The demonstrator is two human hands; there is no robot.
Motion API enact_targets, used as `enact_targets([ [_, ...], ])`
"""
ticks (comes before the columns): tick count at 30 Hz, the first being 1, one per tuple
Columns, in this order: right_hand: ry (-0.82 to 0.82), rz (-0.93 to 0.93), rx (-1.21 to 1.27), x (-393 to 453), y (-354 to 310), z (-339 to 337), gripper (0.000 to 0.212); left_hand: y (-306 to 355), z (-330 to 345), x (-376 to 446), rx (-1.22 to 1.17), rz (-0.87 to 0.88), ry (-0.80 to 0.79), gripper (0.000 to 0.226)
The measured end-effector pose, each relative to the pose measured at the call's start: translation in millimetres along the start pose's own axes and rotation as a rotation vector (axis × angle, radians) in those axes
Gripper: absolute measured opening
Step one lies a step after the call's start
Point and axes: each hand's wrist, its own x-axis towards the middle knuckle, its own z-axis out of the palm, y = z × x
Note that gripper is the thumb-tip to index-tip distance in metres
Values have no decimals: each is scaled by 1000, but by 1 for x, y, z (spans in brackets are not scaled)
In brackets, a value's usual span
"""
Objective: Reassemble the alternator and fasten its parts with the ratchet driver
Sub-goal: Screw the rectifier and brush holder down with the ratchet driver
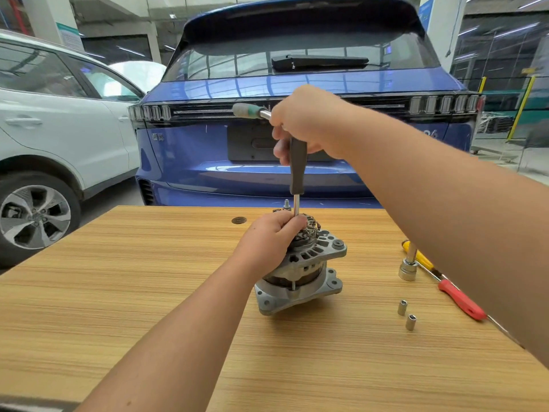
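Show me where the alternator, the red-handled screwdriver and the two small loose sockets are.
alternator (pixel 309 263): head view, on its grey ribbed housing.
red-handled screwdriver (pixel 460 299): head view, on the red handle.
nearer small socket (pixel 411 322): head view, on its side wall.
farther small socket (pixel 402 307): head view, on its side wall.

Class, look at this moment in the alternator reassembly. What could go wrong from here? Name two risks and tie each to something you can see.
1. The alternator sits tilted on the table, steadied only by the left hand; sideways force from the driver might tip it.
2. The left fingers hold the shaft right by its tip, so a slip could pinch them.
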Motion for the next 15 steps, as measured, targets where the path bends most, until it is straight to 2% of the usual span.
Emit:
enact_targets([
  [2, -110, 162, 460, -3, 3, -1, 10, 0, 0, 0, 0, -1, -2, 39],
  [4, -175, 234, 651, -6, 10, 1, 10, -2, 1, 1, -5, 0, 1, 38],
  [6, -137, 262, 858, -5, 16, 5, 16, -3, 1, 2, -19, 0, 6, 37],
  [9, 9, 239, 1102, -4, 23, 16, 9, -7, 2, 5, -27, -3, 24, 34],
  [11, 112, 124, 1063, -5, 31, 24, 10, -9, 2, 6, -30, -3, 35, 34],
  [12, 182, 10, 961, -5, 36, 28, 9, -9, 1, 7, -29, -4, 37, 34],
  [13, 254, -134, 800, -7, 42, 31, 9, -9, 1, 7, -24, -2, 36, 34],
  [15, 410, -455, 315, -10, 54, 34, 21, -8, 1, 6, -23, 6, 27, 34],
])
